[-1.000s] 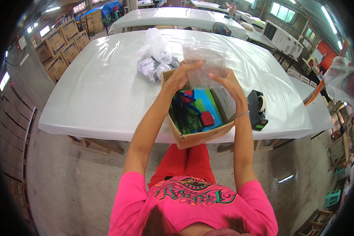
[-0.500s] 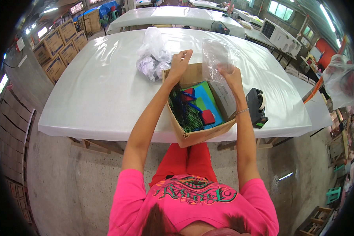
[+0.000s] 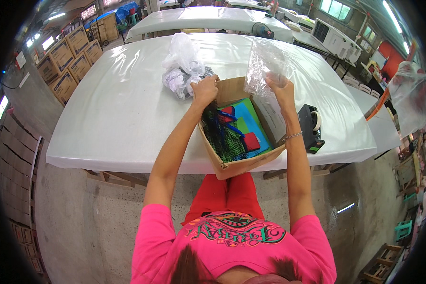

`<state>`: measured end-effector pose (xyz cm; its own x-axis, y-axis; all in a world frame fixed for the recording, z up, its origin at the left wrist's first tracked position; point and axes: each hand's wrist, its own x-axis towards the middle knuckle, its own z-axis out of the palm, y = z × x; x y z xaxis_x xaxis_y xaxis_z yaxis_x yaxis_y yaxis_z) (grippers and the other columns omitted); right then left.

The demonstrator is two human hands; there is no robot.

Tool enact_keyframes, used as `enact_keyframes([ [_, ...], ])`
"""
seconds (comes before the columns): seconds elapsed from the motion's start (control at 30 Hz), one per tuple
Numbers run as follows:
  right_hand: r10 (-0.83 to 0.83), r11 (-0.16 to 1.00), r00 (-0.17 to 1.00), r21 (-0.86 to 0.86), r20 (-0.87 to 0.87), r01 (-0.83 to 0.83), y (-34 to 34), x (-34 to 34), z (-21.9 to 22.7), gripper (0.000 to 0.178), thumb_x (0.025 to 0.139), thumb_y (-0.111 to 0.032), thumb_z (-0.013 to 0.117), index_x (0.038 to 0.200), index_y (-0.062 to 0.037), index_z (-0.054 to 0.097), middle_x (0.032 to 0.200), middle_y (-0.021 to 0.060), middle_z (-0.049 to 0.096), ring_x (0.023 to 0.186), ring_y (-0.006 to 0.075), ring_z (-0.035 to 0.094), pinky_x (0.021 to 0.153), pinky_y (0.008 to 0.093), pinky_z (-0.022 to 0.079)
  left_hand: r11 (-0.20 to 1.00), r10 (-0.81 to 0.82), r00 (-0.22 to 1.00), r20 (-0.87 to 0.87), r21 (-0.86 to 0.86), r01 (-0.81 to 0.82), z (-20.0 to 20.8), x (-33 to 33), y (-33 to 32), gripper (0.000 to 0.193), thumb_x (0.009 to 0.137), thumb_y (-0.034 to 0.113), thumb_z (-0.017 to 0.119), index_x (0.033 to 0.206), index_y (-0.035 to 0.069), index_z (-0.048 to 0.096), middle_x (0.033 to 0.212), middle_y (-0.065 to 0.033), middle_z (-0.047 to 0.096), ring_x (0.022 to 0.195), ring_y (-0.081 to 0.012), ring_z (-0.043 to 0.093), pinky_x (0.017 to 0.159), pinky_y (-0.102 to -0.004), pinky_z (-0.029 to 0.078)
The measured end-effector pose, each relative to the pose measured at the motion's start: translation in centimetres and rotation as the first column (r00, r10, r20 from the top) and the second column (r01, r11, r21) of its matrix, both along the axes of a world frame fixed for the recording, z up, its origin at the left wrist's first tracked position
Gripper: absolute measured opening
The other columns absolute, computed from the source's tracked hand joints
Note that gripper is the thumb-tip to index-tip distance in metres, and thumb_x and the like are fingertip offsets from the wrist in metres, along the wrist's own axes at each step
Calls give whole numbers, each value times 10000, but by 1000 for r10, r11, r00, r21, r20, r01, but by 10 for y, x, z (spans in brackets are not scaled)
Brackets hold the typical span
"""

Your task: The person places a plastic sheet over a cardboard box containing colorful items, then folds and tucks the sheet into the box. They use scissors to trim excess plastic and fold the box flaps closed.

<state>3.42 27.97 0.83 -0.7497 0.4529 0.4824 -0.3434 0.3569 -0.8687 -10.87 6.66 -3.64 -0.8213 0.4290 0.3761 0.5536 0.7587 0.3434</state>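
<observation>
My right hand (image 3: 281,92) pinches a clear plastic bag (image 3: 265,59), which stands up flat above the far right of an open cardboard box (image 3: 244,165). My left hand (image 3: 205,91) is closed by the box's far left corner, against the bundled white plastic bags (image 3: 182,71); what its fingers grip is hidden. Inside the box lie black-and-green netting (image 3: 222,142), a green-and-blue flat item (image 3: 248,118), blue pens (image 3: 235,129), red pieces (image 3: 250,141) and a white printed sheet (image 3: 270,113). A black tape dispenser (image 3: 310,128) stands beside my right forearm.
The box rests at the near edge of a white-covered table (image 3: 113,109). Behind it stand another covered table (image 3: 203,21) and a fan (image 3: 262,31). Stacked cartons (image 3: 68,61) are at far left. A clear plastic bag (image 3: 409,97) hangs at right.
My left hand has moved left and down from above the box corner toward the white plastic bags, its fingers closing. My right hand has shifted slightly right with the clear bag.
</observation>
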Motion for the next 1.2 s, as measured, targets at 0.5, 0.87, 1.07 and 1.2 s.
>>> enact_keyframes([
  [0.5, -39, 998, 999, -56, 22, 41, 23, 17, 24, 345, 774, -156, 726, 1064, 16, 651, 928, 65, 667, 806, 129, 603, 730, 271, 464, 790, -441, 884, -155, 401, 464, 6, -28, 31, 262, 846, 81, 521, 1061, 142, 657, 975, -140, 600, 895, -337, 603, 840, -438, 467],
  [0.87, -39, 999, 993, -13, 112, 41, 43, 12, 26, 355, 768, -183, 727, 1046, 24, 649, 914, 64, 659, 810, 139, 589, 750, 275, 446, 813, -322, 944, -73, 489, 315, 7, -23, 21, 201, 804, 73, 578, 947, 118, 712, 982, -169, 581, 945, -315, 580, 853, -402, 460],
  [1.07, -17, 1000, 990, 27, 137, 14, 41, 9, 19, 362, 790, -218, 720, 1064, 7, 647, 914, 53, 660, 819, 142, 596, 762, 285, 457, 802, -461, 868, -183, 334, 496, 21, -11, 36, 211, 775, 93, 599, 956, 109, 706, 963, -161, 598, 979, -296, 583, 877, -400, 456],
  [1.2, -131, 949, 986, 300, 105, 94, 44, 6, 11, 317, 802, -227, 697, 1046, -26, 670, 881, 79, 686, 776, 179, 632, 740, 319, 482, 707, -707, 689, 158, 139, 694, 27, -8, 62, 248, 769, 166, 639, 1002, 97, 689, 1005, -153, 616, 1011, -304, 585, 920, -392, 447],
])
